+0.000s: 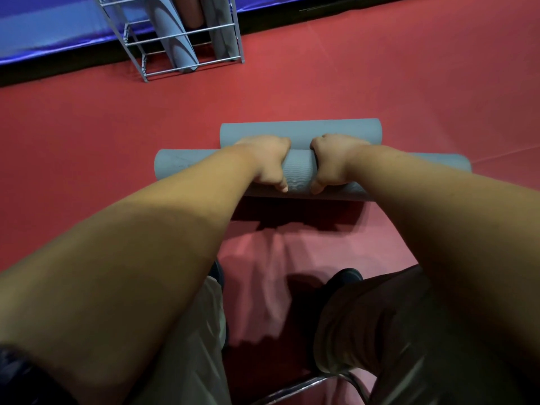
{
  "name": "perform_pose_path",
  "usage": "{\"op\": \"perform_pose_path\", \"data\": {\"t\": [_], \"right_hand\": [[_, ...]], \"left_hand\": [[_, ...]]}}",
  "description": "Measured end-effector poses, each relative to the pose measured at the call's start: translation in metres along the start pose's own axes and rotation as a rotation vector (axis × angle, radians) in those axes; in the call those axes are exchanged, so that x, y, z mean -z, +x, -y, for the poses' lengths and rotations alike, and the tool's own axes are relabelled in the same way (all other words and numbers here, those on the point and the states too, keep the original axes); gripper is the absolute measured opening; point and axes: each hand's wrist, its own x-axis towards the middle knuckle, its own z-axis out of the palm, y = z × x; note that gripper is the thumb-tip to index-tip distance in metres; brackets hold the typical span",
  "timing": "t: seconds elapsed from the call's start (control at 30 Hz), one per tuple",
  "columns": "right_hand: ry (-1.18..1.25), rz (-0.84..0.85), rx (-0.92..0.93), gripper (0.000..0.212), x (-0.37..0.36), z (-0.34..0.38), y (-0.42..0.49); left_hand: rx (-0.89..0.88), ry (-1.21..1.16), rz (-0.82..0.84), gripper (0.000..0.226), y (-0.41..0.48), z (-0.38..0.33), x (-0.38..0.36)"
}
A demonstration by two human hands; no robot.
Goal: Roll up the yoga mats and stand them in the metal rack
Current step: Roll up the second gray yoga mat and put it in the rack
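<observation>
A rolled grey yoga mat (299, 171) lies crosswise on the red floor in front of me. My left hand (267, 160) and my right hand (333, 160) grip it side by side near its middle, fingers curled over the top and thumbs on the near side. A second rolled grey mat (301, 130) lies just behind it, parallel and touching or nearly touching. The metal rack (187, 35) stands at the upper left with a few rolled mats (179, 39) upright inside it.
Red padded floor (380, 83) spreads all around. A blue mat and dark edge (43, 45) run along the far side behind the rack. My knees and a dark shoe (344, 277) are at the bottom, with a metal tube (321, 381) by my legs.
</observation>
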Motion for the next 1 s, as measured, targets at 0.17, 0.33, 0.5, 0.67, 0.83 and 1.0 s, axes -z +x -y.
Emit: {"op": "perform_pose_path", "data": {"t": [0.17, 0.33, 0.5, 0.67, 0.83, 1.0], "right_hand": [[0.028, 0.049, -0.023, 0.068, 0.005, -0.001, -0.001], [0.032, 0.057, -0.015, 0.067, 0.005, -0.001, -0.002], [0.054, 0.039, 0.01, 0.082, -0.002, -0.003, 0.0], [0.003, -0.002, 0.022, 0.104, -0.004, -0.002, 0.002], [0.015, 0.023, -0.003, 0.08, 0.001, -0.003, 0.005], [0.037, 0.03, -0.01, 0.077, 0.001, -0.003, 0.002]], "left_hand": [[-0.019, 0.063, -0.018, 0.097, -0.003, -0.001, -0.001], [-0.016, 0.078, -0.051, 0.091, -0.003, -0.003, 0.001], [-0.012, 0.032, -0.031, 0.077, -0.002, 0.0, 0.004], [0.018, -0.029, 0.033, 0.07, 0.0, 0.003, 0.003], [0.006, 0.019, -0.005, 0.089, -0.002, 0.001, 0.0], [-0.008, 0.096, -0.054, 0.098, -0.003, -0.004, 0.0]]}}
